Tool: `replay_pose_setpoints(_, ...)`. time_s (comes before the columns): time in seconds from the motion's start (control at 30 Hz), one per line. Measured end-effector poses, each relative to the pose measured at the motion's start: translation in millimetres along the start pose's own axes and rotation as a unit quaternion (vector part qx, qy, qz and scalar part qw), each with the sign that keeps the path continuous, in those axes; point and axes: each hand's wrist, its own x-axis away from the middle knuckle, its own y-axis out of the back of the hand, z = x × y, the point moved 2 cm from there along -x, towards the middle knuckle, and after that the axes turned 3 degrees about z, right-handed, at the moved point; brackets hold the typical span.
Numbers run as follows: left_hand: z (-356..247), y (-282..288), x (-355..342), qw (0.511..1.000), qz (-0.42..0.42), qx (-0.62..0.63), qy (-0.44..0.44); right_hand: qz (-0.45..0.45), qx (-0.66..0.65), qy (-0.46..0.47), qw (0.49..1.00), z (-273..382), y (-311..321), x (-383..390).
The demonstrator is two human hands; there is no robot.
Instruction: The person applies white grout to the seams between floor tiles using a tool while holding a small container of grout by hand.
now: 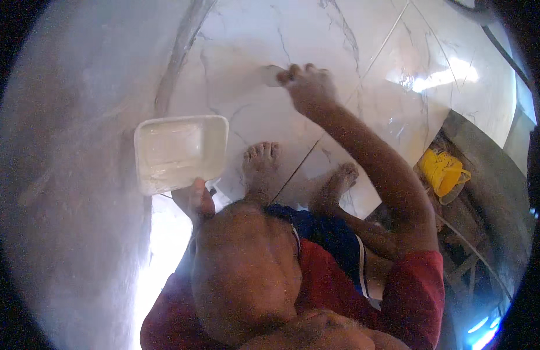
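The left hand has its grip closed on the lower edge of a white, rectangular plastic tub with rounded corners, the thumb over the rim; the tub is tilted so that its inside shows, left of the bare feet. The right hand reaches over the glossy white, grey-veined tile floor, fingers curled beside a blurred greyish patch; whether its grip holds anything, I cannot tell. A yellow plastic container lies at the right.
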Motion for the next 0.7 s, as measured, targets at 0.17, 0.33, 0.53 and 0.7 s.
replay_pose_setpoints(0.17,6.0,11.9,-1.0,0.998,-0.005,-0.062,0.019,0.055,0.02,-0.036,0.998,-39.8,-2.7,58.8)
replay_pose_setpoints(0.33,7.0,7.7,1.2,0.999,-0.045,0.012,0.014,0.012,-0.035,-0.032,0.999,-28.7,8.0,43.3)
replay_pose_setpoints(0.53,-4.2,-8.7,0.1,1.0,-0.013,0.016,-0.001,-0.012,-0.074,-0.032,0.997,12.7,22.7,-28.6)
replay_pose_setpoints(0.7,10.0,16.2,-1.0,0.995,0.003,-0.102,0.004,0.027,-0.136,-0.066,0.988,5.0,-12.0,8.7)
